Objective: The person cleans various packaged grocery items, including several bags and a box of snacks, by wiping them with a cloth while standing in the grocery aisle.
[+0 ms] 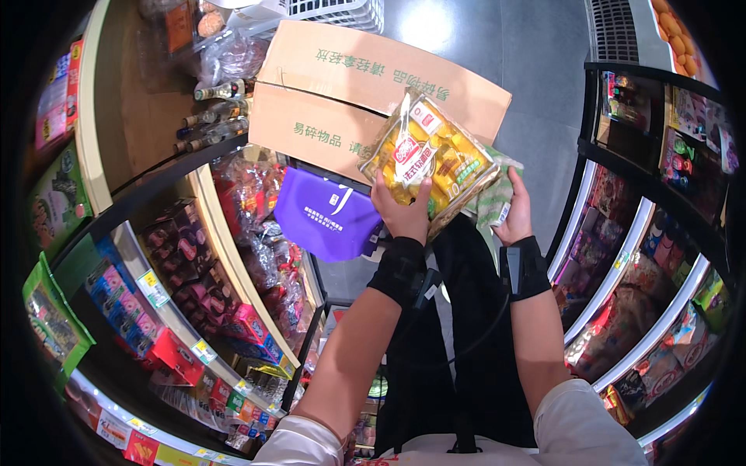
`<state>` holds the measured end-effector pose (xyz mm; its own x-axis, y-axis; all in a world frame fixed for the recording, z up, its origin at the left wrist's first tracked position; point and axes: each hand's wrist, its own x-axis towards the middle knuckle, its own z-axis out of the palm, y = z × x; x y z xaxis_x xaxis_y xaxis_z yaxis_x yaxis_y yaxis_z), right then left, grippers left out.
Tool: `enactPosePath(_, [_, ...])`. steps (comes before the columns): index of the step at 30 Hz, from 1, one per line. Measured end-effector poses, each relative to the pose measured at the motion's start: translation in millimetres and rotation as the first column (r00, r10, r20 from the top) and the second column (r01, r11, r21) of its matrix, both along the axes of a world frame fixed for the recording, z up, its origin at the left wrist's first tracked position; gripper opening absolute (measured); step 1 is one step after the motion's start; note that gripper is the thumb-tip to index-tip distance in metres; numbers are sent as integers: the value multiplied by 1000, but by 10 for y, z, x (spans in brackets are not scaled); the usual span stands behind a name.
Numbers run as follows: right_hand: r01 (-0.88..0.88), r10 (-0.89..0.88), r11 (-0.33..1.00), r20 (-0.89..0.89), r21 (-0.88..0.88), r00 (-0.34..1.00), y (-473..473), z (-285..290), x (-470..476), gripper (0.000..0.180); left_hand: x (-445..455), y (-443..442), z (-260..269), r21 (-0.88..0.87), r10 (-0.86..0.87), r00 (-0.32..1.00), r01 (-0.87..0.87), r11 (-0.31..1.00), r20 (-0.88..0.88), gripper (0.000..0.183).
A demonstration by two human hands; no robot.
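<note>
Before me is a clear-wrapped pack of soft bread rolls [431, 157], yellow with a red and white label, tilted over a cardboard carton. My left hand [402, 209] grips its near edge, thumb and fingers on the printed face. On the right, my right hand [515, 212] pinches a green-and-white soft item [495, 186], perhaps a cloth or a wrapper, with a small white tag. That item is partly hidden behind the bread pack. The closed cardboard carton [326, 105] bears green printed writing, and its top flaps meet along a narrow seam.
A purple printed sheet [329, 215] hangs below the carton. Several glass bottles [218, 119] lie on the wooden shelf to the left. Shelves of packaged snacks [180, 256] rise on the left, with more shelving [626, 262] on the right. A white plastic basket [344, 14] stands beyond the carton.
</note>
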<state>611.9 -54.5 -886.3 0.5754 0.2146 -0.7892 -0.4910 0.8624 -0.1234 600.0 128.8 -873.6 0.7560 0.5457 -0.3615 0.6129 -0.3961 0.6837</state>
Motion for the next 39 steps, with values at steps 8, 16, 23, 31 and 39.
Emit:
enactPosePath(8, [208,-222,926,-8,-314,975,-258,248,-61,47,-46,-280,-259,-118,-77,992,65,991,-97,87])
enactPosePath(16, [63,-32,981,166,-184,986,56,2308,-87,39,-1014,556,1315,-163,-343,907,310,936,-246,32])
enactPosePath(23, [-498,537,843,374,-202,756,314,5196,-1322,38,-3008,197,4571,-655,366,928,-322,684,-74,27])
enactPosePath(31, [-529,542,675,832,-513,-116,2244,7927,-3095,40,-4980,1390,7031,-418,442,589,-188,889,677,22])
enactPosePath(39, [-468,256,705,807,-533,-532,3444,9363,-5086,44,-7783,1998,9046,-66,335,316,-634,771,888,20])
